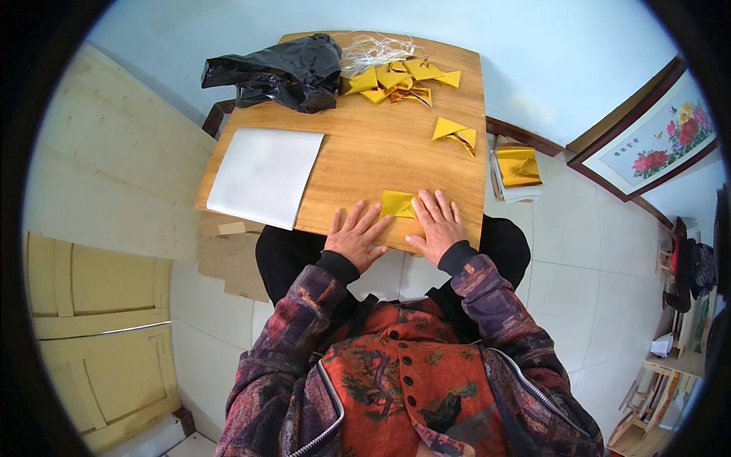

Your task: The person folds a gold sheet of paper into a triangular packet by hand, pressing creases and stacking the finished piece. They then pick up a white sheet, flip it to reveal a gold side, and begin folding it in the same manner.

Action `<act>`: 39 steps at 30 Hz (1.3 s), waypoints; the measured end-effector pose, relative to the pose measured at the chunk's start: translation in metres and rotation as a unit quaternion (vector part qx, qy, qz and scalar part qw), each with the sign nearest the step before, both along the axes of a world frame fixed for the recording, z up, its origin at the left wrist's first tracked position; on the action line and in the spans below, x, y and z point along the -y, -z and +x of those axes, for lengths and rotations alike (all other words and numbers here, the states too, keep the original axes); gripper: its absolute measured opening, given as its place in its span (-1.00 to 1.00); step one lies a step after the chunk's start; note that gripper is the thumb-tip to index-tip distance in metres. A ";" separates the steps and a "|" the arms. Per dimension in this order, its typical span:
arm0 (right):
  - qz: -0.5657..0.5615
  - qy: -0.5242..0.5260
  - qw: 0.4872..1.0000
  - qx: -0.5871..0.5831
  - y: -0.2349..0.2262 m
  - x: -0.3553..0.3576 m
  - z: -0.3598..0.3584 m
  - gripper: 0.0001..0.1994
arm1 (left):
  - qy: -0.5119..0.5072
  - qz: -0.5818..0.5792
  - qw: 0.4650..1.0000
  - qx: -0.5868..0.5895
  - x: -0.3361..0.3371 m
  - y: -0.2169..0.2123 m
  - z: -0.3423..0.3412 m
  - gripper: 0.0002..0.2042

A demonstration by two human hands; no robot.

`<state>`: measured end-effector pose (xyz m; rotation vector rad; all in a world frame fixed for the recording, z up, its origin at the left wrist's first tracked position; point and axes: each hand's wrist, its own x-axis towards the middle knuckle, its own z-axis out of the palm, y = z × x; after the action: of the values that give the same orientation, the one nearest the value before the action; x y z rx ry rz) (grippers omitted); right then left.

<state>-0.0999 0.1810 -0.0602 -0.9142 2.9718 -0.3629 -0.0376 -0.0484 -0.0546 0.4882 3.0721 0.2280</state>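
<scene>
A small piece of folded gold paper (397,204) lies flat near the front edge of the wooden table (373,152). My left hand (355,234) rests on the tabletop at its left side, fingers spread, the fingertips by the paper's lower left corner. On the other side my right hand (438,225) lies flat with its fingers apart, the index finger on or right at the paper's right edge. Neither hand grips anything. Farther back on the right sits a folded gold paper piece (455,135), and behind it a loose pile of similar folded pieces (396,80).
White sheets (265,175) lie at the table's left. A black plastic bag (282,72) and tangled white strands (378,50) are at the far edge. Right of the table, a stack with gold paper (518,166) stands low. A framed flower picture (655,141) leans by the wall.
</scene>
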 end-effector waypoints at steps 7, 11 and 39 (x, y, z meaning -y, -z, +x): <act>0.000 0.005 1.000 0.003 0.002 0.001 -0.001 -0.19 | -0.011 0.041 0.999 0.003 0.017 -0.006 0.038 -0.26; 0.003 0.006 1.000 0.006 0.003 0.003 0.001 -0.19 | -0.017 0.091 0.996 -0.007 0.000 -0.006 0.014 -0.24; -0.588 0.085 0.713 0.372 -0.046 -0.028 0.069 -0.86 | -0.063 0.695 0.669 0.256 -0.012 -0.016 0.031 -0.93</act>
<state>-0.0306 0.2091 -0.0145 -0.2486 1.7890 -2.1259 -0.0070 -0.0360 -0.0388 0.0906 1.7713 2.2280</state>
